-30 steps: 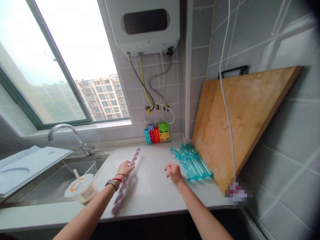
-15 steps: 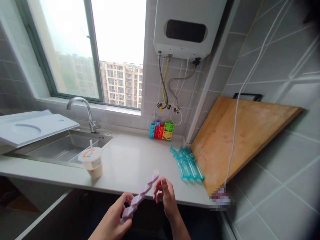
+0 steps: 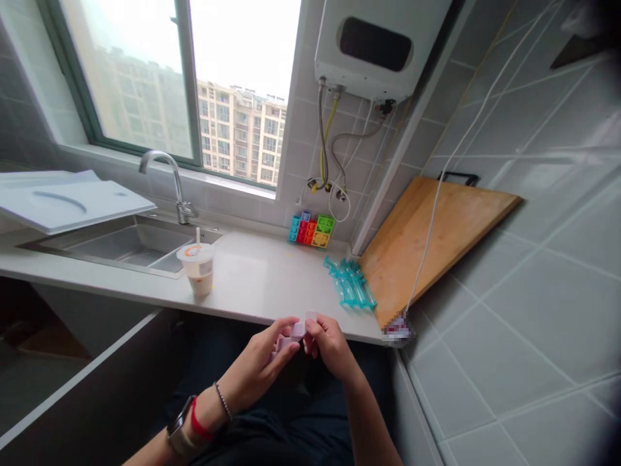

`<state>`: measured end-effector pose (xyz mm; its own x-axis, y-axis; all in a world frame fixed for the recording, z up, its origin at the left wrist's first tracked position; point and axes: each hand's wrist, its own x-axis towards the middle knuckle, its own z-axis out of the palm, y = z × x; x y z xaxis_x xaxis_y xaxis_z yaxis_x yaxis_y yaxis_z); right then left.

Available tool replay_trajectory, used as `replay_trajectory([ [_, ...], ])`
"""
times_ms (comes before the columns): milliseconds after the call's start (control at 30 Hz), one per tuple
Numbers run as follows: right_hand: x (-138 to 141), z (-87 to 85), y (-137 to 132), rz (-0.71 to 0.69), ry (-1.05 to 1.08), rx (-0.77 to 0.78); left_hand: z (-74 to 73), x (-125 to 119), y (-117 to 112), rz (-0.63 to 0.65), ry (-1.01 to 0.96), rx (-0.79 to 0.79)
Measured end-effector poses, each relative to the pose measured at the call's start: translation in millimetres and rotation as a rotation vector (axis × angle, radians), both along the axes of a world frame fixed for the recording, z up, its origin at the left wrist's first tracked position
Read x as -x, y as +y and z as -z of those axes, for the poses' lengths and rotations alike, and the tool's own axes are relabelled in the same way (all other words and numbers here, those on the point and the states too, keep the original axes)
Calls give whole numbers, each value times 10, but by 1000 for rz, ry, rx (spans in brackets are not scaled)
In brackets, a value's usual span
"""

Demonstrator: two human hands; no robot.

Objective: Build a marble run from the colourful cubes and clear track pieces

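Before the countertop (image 3: pixel 252 285), left hand (image 3: pixel 259 366) and right hand (image 3: pixel 330 346) in a pinch on lilac strip (image 3: pixel 297 330) (half hidden)

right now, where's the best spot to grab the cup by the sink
Wrap the cup around its side, below the lid, from the counter front edge. It stands upright near that edge, and the straw pokes up, so a top grasp looks awkward.

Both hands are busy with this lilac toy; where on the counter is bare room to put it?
For the lilac segmented plastic toy, the widest bare patch of white countertop lies between the lidded drink cup and the clear teal plastic pieces, before the coloured toy blocks. Crowded: the right corner by the leaning wooden cutting board.
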<state>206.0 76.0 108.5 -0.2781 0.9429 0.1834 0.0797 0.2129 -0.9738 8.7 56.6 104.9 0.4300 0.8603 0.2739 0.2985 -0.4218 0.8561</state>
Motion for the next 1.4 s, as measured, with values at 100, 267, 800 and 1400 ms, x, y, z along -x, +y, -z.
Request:
replay_trajectory([
  [100, -1, -198, -116, -17, -106, -62, -40, -70, -21, -25, -65, -81],
  [267, -29, -358, -241, 19, -277, -121, -29, -119, -118, -52, -83, -129],
  [800, -17, -403, -473, -39, -297, -258, -192, -8, -363, 17, -148, -49],
  [1400, 50, -17, -520, 51, -531, -487, 248, 1, -180, 109, -290, 378],
])
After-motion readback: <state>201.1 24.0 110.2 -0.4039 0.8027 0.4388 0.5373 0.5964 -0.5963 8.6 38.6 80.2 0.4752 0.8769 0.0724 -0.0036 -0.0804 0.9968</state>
